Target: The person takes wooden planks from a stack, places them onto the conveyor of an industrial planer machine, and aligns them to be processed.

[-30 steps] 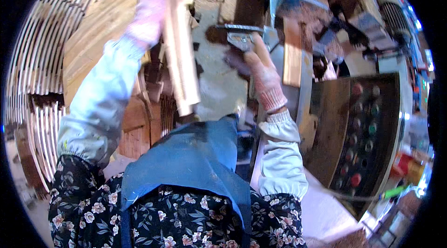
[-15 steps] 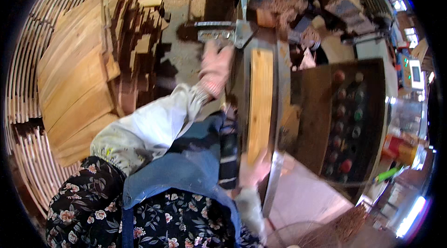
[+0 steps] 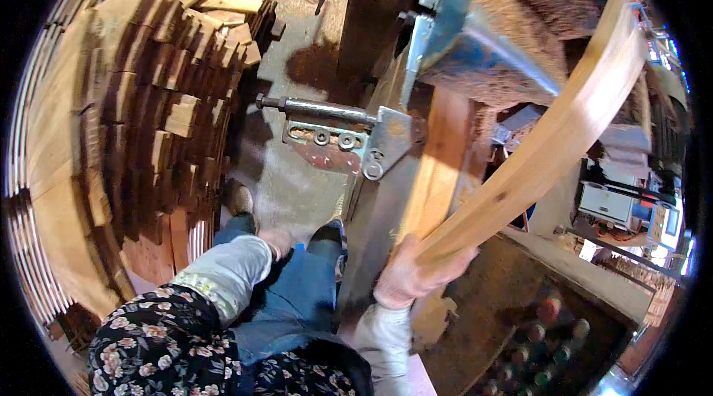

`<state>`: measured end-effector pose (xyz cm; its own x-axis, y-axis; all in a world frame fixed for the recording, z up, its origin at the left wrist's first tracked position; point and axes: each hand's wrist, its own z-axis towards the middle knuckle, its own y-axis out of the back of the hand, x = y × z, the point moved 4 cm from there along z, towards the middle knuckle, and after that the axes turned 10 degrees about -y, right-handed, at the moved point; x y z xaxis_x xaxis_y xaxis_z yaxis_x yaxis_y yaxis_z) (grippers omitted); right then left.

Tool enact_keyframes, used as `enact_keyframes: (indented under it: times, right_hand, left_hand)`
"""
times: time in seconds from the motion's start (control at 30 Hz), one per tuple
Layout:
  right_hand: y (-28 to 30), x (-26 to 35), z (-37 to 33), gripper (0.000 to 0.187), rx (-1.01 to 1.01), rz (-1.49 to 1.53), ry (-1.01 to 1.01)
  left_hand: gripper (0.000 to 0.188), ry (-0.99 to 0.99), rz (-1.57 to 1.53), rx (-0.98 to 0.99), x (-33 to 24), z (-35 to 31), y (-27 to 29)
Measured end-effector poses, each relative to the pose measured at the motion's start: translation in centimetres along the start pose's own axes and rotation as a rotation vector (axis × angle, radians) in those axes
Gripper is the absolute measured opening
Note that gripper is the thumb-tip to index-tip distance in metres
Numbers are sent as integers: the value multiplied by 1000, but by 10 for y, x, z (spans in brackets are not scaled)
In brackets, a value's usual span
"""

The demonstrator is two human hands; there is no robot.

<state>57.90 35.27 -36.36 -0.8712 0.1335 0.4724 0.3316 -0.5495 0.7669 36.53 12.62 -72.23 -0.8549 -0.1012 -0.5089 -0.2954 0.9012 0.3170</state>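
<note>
The long board (image 3: 538, 151) is a pale yellow-brown length of wood with a smooth broad face, a narrower side edge in a deeper honey tone, and grain running lengthwise. A small dark knot (image 3: 501, 195) marks the broad face toward the lower end. The outline appears bowed; the wide lens bends edges near the rim, so the true straightness cannot be told. The right hand (image 3: 420, 277) is closed around the lower end of the long board, which extends from the grip forward and to the right, its far end well apart from the hand. The lower plank (image 3: 437, 173), more orange in colour, is positioned left of the long board, with its near end just beside the right hand; contact between the two cannot be confirmed. The far end of the lower plank runs beneath the blue metal housing (image 3: 475, 58). A steel bracket (image 3: 390, 140) is located to the left of the lower plank. The left hand (image 3: 276, 241) is positioned low, near the blue apron (image 3: 286, 322), well apart from both pieces; whether its fingers are open or closed cannot be told. The control panel (image 3: 535, 351), fitted with round buttons, is located right of the right sleeve (image 3: 382, 340).
</note>
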Motion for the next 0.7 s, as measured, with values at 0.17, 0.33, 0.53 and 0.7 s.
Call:
enact_keyframes:
  times: [0.17, 0.33, 0.53, 0.7]
  right_hand:
    - [-17, 5, 14, 108, 288, 506, -152]
    - [68, -27, -46, 107, 452, 219, -102]
    - [81, -22, -82, 105, 558, 54, -96]
    - [91, -32, -82, 103, 585, -1, -91]
  left_hand:
    - [37, -161, -489, 126, -39, 63, -159]
    - [47, -351, -884, 127, -75, 94, -262]
    - [57, -288, -942, 64, -83, 80, -283]
    - [64, -48, -658, 84, -64, 25, -228]
